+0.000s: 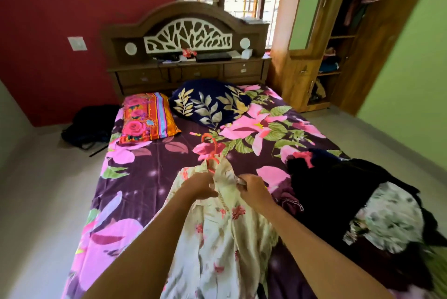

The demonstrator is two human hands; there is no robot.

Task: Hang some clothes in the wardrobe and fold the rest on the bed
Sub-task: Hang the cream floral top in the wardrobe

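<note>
Fingers [211,185] of left hand [202,187] and right hand [254,186] curled, pinching the collar of the cream floral garment [217,238], red hanger [211,153] at its neck, mid bed [150,177], hem trailing to the 6 o'clock edge; looks early, hanging not done, nothing visibly folded, dark pile [338,192] at 3 o'clock left; open wardrobe [338,44] at 1 o'clock, bare floor [350,129] along the right bed edge gives a path

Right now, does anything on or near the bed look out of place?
Yes. A heap of dark clothes lies unfolded on the right side of the bed, and a black bag lies slumped on the floor to its left. Nothing looks damaged.
</note>
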